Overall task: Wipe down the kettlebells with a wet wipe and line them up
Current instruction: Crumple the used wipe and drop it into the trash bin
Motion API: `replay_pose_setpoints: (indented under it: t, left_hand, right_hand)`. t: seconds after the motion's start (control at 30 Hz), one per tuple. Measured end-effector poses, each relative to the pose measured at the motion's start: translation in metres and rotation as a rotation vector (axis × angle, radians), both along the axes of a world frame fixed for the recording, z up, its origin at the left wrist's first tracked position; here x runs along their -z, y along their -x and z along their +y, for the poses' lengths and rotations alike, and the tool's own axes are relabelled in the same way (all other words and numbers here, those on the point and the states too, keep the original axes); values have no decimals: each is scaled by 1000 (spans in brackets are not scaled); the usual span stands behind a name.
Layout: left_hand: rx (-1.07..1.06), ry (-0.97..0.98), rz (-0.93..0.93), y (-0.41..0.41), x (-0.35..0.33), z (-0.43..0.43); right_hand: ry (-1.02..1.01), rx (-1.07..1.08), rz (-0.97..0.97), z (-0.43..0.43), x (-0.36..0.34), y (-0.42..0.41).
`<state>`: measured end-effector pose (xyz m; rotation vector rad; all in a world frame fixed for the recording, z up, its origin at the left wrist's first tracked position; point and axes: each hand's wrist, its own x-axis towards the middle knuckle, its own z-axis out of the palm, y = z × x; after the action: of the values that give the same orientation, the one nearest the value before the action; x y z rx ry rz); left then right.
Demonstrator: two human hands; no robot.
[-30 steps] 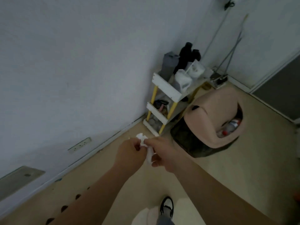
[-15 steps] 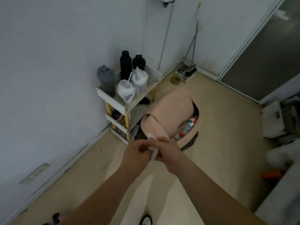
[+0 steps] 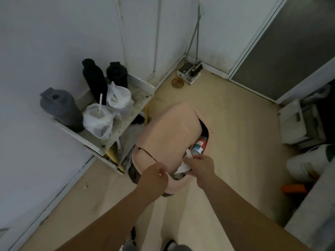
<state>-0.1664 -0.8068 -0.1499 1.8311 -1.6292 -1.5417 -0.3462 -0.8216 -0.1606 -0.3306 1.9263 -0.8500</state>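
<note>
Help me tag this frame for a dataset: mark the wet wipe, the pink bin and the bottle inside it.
wet wipe (image 3: 182, 167): head view, the white sheet's lower fold.
pink bin (image 3: 168, 129): head view, top of its lid.
bottle (image 3: 199, 146): head view, its red and blue label.

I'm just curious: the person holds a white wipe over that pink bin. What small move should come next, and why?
Probably let the wipe drop into the bin. The right hand pinches it right at the bin's open gap, where a bottle already lies, so it looks ready to be thrown away.
</note>
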Motion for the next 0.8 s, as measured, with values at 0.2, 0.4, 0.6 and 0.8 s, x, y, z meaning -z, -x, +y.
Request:
replay_pose_setpoints:
  t: [0.2, 0.4, 0.6, 0.8]
  left_hand:
    - [110, -24, -129, 26, 52, -51]
    - [-12, -38, -173, 47, 86, -63]
    - [-17, 114, -261, 27, 92, -54]
    - [67, 375, -440, 6, 88, -72]
  right_hand:
    - [-152, -359, 157, -48, 80, 29]
    - [-232, -875, 329, -51, 156, 24]
    - [-510, -1420, 226, -63, 188, 17]
    - [-378, -1714, 461, -76, 184, 21]
